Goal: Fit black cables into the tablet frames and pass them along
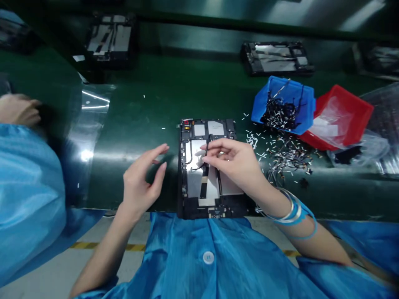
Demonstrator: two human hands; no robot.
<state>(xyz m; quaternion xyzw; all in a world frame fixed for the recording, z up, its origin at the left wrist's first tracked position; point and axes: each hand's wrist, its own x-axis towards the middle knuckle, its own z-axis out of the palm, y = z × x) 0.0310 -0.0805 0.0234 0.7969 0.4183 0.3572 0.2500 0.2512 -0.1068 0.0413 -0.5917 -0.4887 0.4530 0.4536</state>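
An opened tablet back (208, 174) with silver shields and black cables lies on the green belt in front of me. My right hand (233, 160) rests over its middle, fingers pinched on a thin black cable near the upper part of the board. My left hand (141, 180) hovers just left of the tablet with fingers apart and curved, holding nothing. Bangles and a blue band circle my right wrist.
A blue bin (282, 104) of black cables and a red bin (341, 116) with clear bags stand at the right, with loose cables and white scraps (280, 151) scattered before them. More opened tablets (276, 58) lie farther along the belt. A co-worker's blue sleeve (28, 187) fills the left.
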